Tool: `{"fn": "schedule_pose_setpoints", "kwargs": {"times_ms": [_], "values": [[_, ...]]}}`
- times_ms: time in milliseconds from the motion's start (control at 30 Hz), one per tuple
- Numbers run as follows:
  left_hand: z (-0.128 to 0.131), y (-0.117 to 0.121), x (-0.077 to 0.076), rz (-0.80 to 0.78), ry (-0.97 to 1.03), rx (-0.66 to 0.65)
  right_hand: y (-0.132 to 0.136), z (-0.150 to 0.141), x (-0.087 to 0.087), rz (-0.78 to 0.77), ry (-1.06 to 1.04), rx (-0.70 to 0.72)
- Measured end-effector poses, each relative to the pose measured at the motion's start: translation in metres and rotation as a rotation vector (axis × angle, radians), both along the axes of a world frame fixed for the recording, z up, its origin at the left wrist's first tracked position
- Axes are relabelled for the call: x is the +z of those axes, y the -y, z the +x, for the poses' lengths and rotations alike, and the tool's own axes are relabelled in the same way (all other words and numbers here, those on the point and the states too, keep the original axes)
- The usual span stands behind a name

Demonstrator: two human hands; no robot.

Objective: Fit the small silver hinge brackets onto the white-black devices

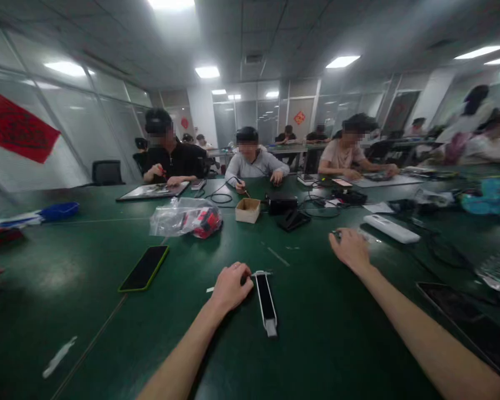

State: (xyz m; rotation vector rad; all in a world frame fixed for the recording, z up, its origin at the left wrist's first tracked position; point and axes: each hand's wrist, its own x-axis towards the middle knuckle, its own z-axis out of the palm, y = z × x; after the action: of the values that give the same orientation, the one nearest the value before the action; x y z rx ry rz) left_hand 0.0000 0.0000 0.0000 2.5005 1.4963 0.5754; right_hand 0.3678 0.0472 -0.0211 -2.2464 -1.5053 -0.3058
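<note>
Near the middle of the table lies a slim device with a white frame and a long dark centre (265, 297); a pale block forms its near end. Just left of its far end is my left hand (231, 286), its fingers curled and the thumb bent inward. Whatever sits between those fingers is hidden. My right hand (350, 248) reaches further out to the right, palm down. Its fingers are closed together at the tips around a small dark, shiny item that is too small to name. A long white case (391, 229) lies right of that hand.
A phone with a green edge (145, 269) lies at left, a clear plastic bag (170, 218) with red things beyond it. A small open box (248, 211), a black box (282, 203) and cables stand farther back. A dark tablet-like slab (466, 319) lies at right. Several people sit opposite.
</note>
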Motion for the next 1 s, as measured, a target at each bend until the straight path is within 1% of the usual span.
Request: {"fn": "schedule_pose_setpoints", "kwargs": {"times_ms": [100,133,233,600,867,1000], "values": [[0.0,0.002,0.001,-0.009,0.012,-0.003,0.005,0.049,-0.001,-0.121,-0.137,-0.23],[0.0,0.002,0.001,-0.013,0.016,-0.005,0.005,0.06,-0.001,-0.17,-0.167,-0.262],[0.0,0.003,0.002,-0.028,0.025,-0.01,0.0,0.077,-0.001,-0.215,-0.19,-0.206],[0.001,0.004,0.005,-0.054,0.019,-0.014,-0.035,0.086,-0.002,-0.351,-0.234,-0.041],[0.002,0.005,0.008,-0.072,0.017,-0.008,-0.044,0.092,-0.006,-0.409,-0.16,0.161],[0.002,0.004,0.007,-0.064,0.009,-0.001,-0.05,0.096,-0.012,-0.401,-0.112,0.263]]}}
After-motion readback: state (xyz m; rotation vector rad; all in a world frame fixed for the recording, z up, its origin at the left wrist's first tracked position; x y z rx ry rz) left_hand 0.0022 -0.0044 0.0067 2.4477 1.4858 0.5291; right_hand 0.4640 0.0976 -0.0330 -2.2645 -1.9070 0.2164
